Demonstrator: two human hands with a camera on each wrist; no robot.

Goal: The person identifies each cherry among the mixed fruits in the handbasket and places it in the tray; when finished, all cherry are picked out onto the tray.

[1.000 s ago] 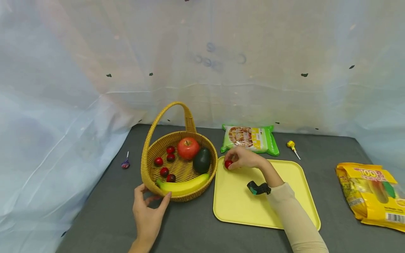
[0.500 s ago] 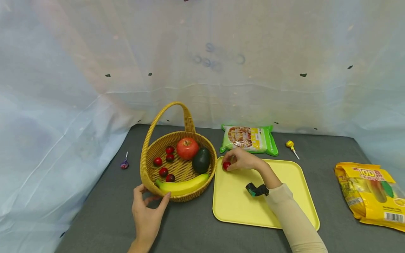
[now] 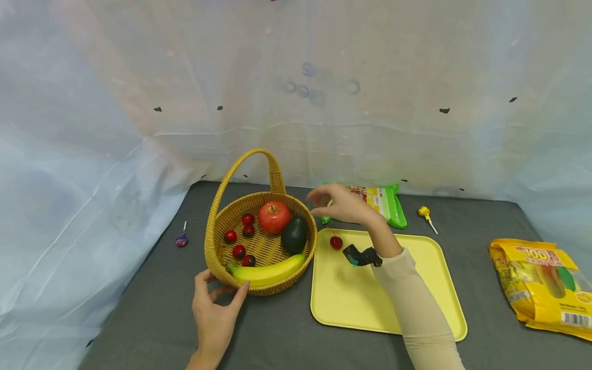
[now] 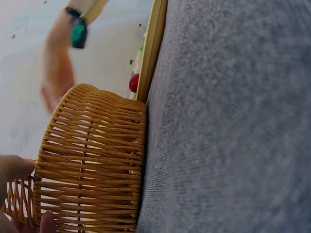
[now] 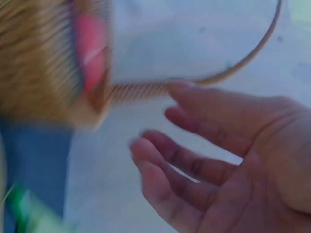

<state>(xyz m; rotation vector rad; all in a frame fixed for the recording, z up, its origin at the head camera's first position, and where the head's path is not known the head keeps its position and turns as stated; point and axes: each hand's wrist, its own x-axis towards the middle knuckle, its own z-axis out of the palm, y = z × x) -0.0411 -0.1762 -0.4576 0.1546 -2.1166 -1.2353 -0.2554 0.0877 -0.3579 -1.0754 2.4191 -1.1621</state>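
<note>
A yellow wicker basket [image 3: 259, 288] with a tall handle holds a red apple [image 3: 275, 217], a dark green avocado [image 3: 294, 235], a banana [image 3: 273, 271] and several cherries [image 3: 230, 236]. My left hand [image 3: 215, 318] grips the basket's front left rim near the handle's foot; the left wrist view shows fingers and thumb at the weave [image 4: 92, 160]. My right hand [image 3: 339, 203] is raised just right of the basket's rim, holding nothing. Its fingers are loosely bent and apart in the right wrist view. One dark red cherry [image 3: 336, 242] lies on the yellow tray [image 3: 356, 303], at its back left corner.
Behind the tray lies a green snack packet [image 3: 393, 205], partly covered by my right hand. A yellow lollipop [image 3: 425, 213] is at the back right, a purple lollipop [image 3: 182, 240] left of the basket. A yellow bag [image 3: 546, 288] rests at the right edge.
My right hand has let go of the cherry, which now lies on the tray, and has risen back and left toward the basket. My left hand keeps its grip on the rim.
</note>
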